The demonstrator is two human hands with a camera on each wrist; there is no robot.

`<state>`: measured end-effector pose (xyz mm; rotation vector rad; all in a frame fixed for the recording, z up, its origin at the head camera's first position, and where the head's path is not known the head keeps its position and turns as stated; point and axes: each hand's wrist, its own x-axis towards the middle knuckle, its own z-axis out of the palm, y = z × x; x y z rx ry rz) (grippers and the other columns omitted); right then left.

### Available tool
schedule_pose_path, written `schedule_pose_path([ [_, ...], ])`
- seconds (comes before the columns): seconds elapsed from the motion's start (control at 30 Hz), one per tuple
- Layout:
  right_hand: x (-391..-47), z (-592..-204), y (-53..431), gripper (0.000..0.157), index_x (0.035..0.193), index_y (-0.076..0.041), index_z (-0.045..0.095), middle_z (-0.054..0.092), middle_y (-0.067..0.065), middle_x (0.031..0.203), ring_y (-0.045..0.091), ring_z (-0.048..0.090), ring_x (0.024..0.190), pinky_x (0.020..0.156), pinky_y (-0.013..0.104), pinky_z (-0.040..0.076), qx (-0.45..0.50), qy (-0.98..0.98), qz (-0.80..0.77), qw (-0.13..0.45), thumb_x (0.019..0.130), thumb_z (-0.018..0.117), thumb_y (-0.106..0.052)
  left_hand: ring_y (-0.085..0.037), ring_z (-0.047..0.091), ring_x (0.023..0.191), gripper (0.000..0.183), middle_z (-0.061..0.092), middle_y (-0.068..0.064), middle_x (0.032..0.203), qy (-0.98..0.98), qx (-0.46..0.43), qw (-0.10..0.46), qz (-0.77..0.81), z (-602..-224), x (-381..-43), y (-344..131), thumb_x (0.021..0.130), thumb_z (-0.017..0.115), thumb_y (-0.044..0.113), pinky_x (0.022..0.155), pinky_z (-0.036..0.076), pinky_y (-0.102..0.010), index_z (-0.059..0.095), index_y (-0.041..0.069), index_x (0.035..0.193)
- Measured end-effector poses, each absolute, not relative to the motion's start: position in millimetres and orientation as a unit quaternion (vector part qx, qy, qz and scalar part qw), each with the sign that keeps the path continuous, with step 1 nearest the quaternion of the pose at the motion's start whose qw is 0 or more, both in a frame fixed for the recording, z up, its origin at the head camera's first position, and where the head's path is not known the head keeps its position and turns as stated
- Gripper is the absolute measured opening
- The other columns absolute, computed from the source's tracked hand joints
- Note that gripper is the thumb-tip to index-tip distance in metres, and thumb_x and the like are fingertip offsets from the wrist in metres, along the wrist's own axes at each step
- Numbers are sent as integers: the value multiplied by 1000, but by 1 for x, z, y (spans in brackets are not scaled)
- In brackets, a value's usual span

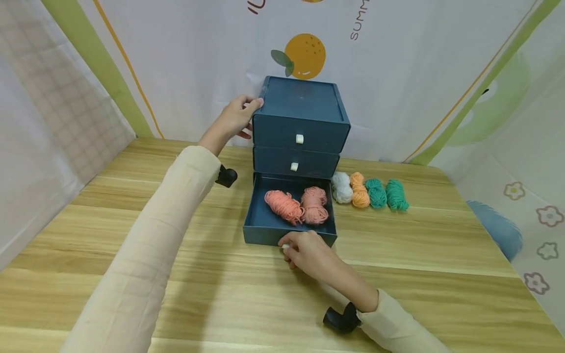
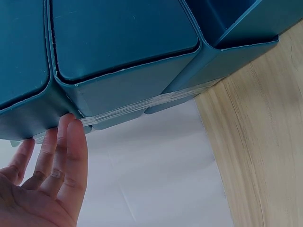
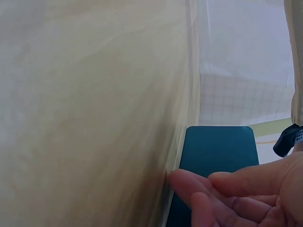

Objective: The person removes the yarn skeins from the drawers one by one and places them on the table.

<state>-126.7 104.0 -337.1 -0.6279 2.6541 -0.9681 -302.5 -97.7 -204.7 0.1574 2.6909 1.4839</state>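
Observation:
A dark blue cabinet of three stacked drawers [image 1: 302, 100] stands at the back of the table. My left hand [image 1: 238, 115] touches its upper left side, thumb at the top edge; the left wrist view shows the fingers [image 2: 73, 161] nearly straight against the wall. The bottom drawer [image 1: 260, 236] is pulled out. Inside it lie a coral yarn skein [image 1: 282, 206] and a dusty pink yarn skein [image 1: 315, 206], side by side. At the drawer's front, my right hand [image 1: 311, 255] pinches the small white knob [image 1: 286, 246], mostly covered by the fingers.
Right of the drawer, white [image 1: 342, 187], orange [image 1: 359, 190] and two green yarn skeins [image 1: 376, 193] lie in a row on the wooden table [image 1: 423, 255]. White knobs mark the two closed upper drawers [image 1: 273, 132]. A printed curtain [image 1: 212, 59] hangs behind.

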Motion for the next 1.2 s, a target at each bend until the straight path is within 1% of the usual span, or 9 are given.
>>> schedule_pose_path([
  [0.13,-128,-335,106,17,102,-2,64,64,3,71,9,59,53,46,18,46,-227,909,-325,129,91,52,-6,-22,53,93,58,34,-8,139,873,52,34,485,-205,-302,-97,92,32,54,81,53,-38,30,20,140],
  [0.27,-130,-329,110,22,110,-1,61,64,4,68,12,59,50,46,20,47,-252,901,-318,156,91,52,-6,-22,52,92,58,34,-8,139,871,53,33,487,-205,-301,-97,93,32,54,83,52,-40,30,20,139],
  [0.47,-136,-309,115,28,118,-4,57,67,8,72,19,62,52,49,25,50,-288,876,-338,189,91,53,-9,-21,52,91,58,34,-8,139,871,51,35,488,-204,-301,-97,93,32,54,84,52,-40,30,20,139],
  [0.57,-141,-294,115,24,113,-4,59,67,8,73,16,62,54,51,25,51,-300,873,-345,167,91,55,-12,-21,52,90,58,34,-8,139,872,51,34,486,-204,-301,-97,93,32,54,83,52,-40,30,20,139],
  [0.7,-153,-280,112,18,103,-5,64,66,4,76,8,57,60,57,20,49,-313,891,-321,70,88,59,-13,-20,52,89,57,35,-8,138,874,51,30,483,-205,-301,-98,93,32,54,80,53,-37,30,20,139],
  [0.8,-163,-276,109,17,101,-6,65,66,3,86,10,58,72,66,23,50,-302,906,-297,17,87,61,-13,-20,52,89,58,35,-7,138,874,50,30,483,-205,-302,-98,93,32,54,79,53,-37,30,20,139],
  [0.93,-177,-280,104,22,108,-9,64,62,8,103,20,57,89,74,31,48,-263,928,-264,16,87,60,-14,-20,52,88,58,35,-7,139,873,50,30,484,-204,-302,-97,93,32,54,80,53,-37,30,20,139],
  [1.1,-192,-293,95,26,112,-14,62,57,12,110,22,52,86,67,31,44,-218,954,-205,37,87,60,-16,-20,52,86,57,35,-7,139,871,51,31,487,-205,-302,-97,93,32,53,82,53,-39,31,20,139],
  [1.2,-199,-300,91,26,112,-13,62,57,12,110,21,51,88,69,32,44,-198,960,-189,49,87,61,-15,-19,52,85,57,35,-7,138,871,51,31,488,-205,-302,-98,93,32,53,81,53,-39,31,19,139],
])
